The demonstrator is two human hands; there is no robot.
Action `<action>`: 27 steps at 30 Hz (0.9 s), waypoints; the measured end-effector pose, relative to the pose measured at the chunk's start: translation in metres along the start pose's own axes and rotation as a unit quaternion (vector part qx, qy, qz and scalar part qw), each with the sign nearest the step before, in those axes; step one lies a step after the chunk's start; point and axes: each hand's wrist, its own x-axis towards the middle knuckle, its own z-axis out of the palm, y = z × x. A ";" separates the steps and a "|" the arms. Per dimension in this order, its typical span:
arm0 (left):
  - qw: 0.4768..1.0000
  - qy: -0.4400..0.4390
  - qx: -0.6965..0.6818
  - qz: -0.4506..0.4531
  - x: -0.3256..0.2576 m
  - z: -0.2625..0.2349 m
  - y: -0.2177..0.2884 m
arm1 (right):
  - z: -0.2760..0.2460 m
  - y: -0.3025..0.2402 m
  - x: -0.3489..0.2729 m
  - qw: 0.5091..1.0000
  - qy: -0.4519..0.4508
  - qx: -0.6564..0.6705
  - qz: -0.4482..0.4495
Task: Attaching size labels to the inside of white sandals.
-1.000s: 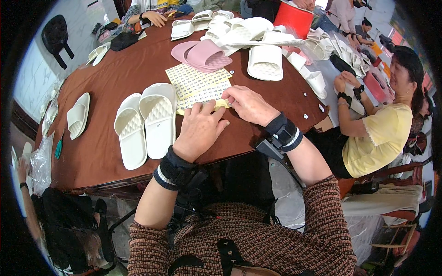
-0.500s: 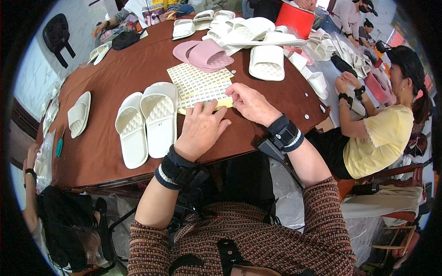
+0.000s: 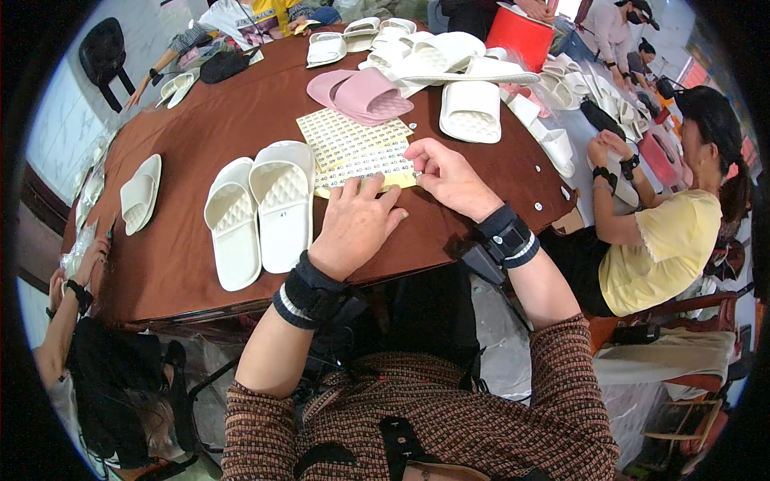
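A yellowish sheet of small printed stickers (image 3: 362,152) lies on the brown-covered table in front of me. My left hand (image 3: 357,224) rests over its near edge, fingers stretched out and flat. At the sheet's near right corner, thumb and forefinger of my right hand (image 3: 454,183) pinch together; whether a single sticker is between them is too small to tell. Left of the sheet stands a pair of white slippers, the left slipper (image 3: 237,256) beside the right slipper (image 3: 286,236), which bears a small size sticker inside. A pair of pink slippers (image 3: 370,98) touches the sheet's far edge.
White slippers (image 3: 437,56) are heaped at the back, with one slipper (image 3: 471,112) nearer me. Another slipper (image 3: 140,194) lies left. Behind the heap is a red bucket (image 3: 520,36). A co-worker in yellow (image 3: 666,248) sits right; another person's hand (image 3: 96,255) is at the left edge.
My right fingertips have drawn closer together at the sheet's corner; my left hand stays on the sheet. At the left, another person's hand has come onto the table edge.
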 end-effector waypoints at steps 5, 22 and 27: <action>1.000 -0.009 -0.017 -0.002 0.000 -0.002 -0.003 | -0.001 -0.018 0.000 0.998 0.003 0.055 -0.009; 0.955 0.201 -0.170 -0.133 -0.117 -0.082 -0.044 | 0.077 -0.113 0.043 0.972 -0.125 0.155 -0.123; 0.889 0.306 -0.174 -0.292 -0.155 -0.078 -0.100 | 0.129 -0.126 0.065 0.963 -0.214 0.100 -0.127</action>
